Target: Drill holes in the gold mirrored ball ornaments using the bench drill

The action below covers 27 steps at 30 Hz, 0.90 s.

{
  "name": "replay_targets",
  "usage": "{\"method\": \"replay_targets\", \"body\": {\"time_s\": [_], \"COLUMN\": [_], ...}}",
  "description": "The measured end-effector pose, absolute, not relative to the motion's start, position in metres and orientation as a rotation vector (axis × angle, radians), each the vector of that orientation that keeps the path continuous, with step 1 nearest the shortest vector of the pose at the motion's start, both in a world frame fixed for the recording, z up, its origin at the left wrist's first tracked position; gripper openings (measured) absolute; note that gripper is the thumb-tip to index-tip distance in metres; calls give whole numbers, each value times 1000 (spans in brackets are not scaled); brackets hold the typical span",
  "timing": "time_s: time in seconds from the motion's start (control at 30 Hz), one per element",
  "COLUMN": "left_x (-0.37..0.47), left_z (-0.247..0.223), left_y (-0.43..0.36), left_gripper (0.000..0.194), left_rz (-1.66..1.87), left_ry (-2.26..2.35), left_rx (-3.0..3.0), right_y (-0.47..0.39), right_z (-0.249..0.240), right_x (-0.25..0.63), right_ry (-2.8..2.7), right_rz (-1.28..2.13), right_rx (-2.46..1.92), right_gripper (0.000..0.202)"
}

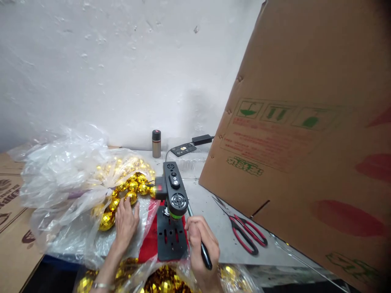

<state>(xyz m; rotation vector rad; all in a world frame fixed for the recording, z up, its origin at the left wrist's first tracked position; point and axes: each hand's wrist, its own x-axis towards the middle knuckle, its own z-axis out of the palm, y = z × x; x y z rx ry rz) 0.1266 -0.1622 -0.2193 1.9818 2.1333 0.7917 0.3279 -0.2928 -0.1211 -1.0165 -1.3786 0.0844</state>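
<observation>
My left hand point(126, 221) reaches in with its fingers stretched out and apart, the fingertips against a cluster of shiny gold faceted balls point(133, 186). Part of the cluster lies inside a clear plastic bag point(70, 195). My right hand point(203, 244) is closed around a black-handled tool point(206, 257) with a thin shaft; its tip is hidden behind a black device point(174, 187). That device, with round grilles and buttons, stands over a slotted black base plate point(172, 240) between my hands. Red material point(148, 236) shows beside the plate.
Red-and-black scissors point(244, 232) lie open on the grey table point(210, 199) at the right. A large cardboard box point(293, 134) leans over that side. Behind are a small black-capped bottle point(156, 144) and a black panel point(183, 149). More bagged gold balls point(168, 280) sit at the front edge.
</observation>
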Motion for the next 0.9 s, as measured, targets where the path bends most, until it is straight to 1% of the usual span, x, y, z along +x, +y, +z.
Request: {"method": "replay_targets", "body": {"time_s": [0.07,0.13,0.23,0.33,0.5,0.6,0.67,0.7,0.9], "left_x": [127,129,133,137,138,141,147,150,178], "left_z": [-204,-199,-201,-203,-204,-210,-217,-221,-235], "left_y": [-137,-122,-113,-113,-142,-180,-203,-212,-231], "left_gripper": [52,52,48,47,62,78,87,88,70], "left_rz": [717,676,648,705,844,935,912,889,893], "left_ry": [2177,2161,2079,1944,1721,1449,1310,1282,1341], "left_rx": [1879,1825,1775,1744,1571,1337,1209,1194,1501], "right_y": [-292,-292,-293,-293,-292,-289,-287,-286,-289], "right_z": [-124,-127,-132,-131,-107,-88,-80,-78,-75], "right_x": [328,329,330,331,333,334,334,334,338], "right_ry": [-1382,-1387,-1388,-1394,-1405,-1405,-1402,-1404,-1453], "right_rz": [79,83,95,109,87,106,106,102,112], "right_rx": [-1013,-1011,-1003,-993,-1011,-1046,-1055,-1055,-1060], "right_gripper": [27,26,26,26,28,31,34,35,32]}}
